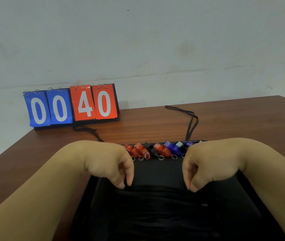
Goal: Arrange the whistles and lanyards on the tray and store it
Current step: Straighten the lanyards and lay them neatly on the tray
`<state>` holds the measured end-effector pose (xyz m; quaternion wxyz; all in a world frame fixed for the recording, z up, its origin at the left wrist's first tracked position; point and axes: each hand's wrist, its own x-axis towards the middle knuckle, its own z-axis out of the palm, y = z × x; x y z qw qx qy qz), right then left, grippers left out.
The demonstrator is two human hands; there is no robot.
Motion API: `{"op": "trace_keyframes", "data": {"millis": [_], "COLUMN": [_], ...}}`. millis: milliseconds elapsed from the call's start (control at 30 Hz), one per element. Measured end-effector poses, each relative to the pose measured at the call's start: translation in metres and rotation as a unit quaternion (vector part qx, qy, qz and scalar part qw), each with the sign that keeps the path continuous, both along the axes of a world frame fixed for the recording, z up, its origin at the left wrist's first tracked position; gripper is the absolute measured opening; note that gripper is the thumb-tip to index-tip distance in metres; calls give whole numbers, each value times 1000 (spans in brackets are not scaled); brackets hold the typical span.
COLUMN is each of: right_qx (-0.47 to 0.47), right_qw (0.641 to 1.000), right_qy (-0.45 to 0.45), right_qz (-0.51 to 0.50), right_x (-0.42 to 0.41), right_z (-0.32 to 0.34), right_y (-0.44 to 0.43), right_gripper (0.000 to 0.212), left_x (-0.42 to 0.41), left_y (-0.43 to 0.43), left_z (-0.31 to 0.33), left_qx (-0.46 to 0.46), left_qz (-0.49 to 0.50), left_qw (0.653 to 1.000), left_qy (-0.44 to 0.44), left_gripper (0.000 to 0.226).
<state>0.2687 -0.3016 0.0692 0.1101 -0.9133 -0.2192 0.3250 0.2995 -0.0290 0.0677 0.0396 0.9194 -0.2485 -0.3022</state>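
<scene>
A black tray (157,168) lies on the brown table in front of me. Along its far edge stands a row of whistles with key rings: red whistles (139,150), a black whistle (151,151), another red whistle (162,149) and blue whistles (173,147). Black lanyards (155,193) lie in a dark bundle across the tray's middle. My left hand (115,166) and my right hand (202,166) hang over the tray, fingertips pinching down on the lanyard bundle at its two ends. My right hand hides the row's right end.
A flip scoreboard (71,106) reading 00 and 40 stands at the back left against the wall. One loose black lanyard (191,122) trails over the table behind the tray, another (87,130) lies by the scoreboard. The table's left edge (8,148) runs diagonally.
</scene>
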Motion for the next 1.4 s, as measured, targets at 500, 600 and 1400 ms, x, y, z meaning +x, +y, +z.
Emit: {"op": "trace_keyframes", "data": {"millis": [500, 600, 1400], "right_qx": [154, 224, -10], "right_qw": [979, 957, 971], "right_qy": [-131, -170, -210], "right_qz": [-35, -67, -111], "right_x": [8, 11, 131], "right_z": [-8, -10, -27], "right_y": [-1, 2, 218], "right_gripper": [24, 21, 38], "left_x": [7, 11, 86], "left_y": [4, 14, 110], "left_z": [5, 12, -56], "left_qx": [-117, -146, -95], "left_qz": [8, 35, 252], "left_qw": [993, 988, 928], "left_qy": [7, -45, -258], "left_gripper": [9, 10, 36]}}
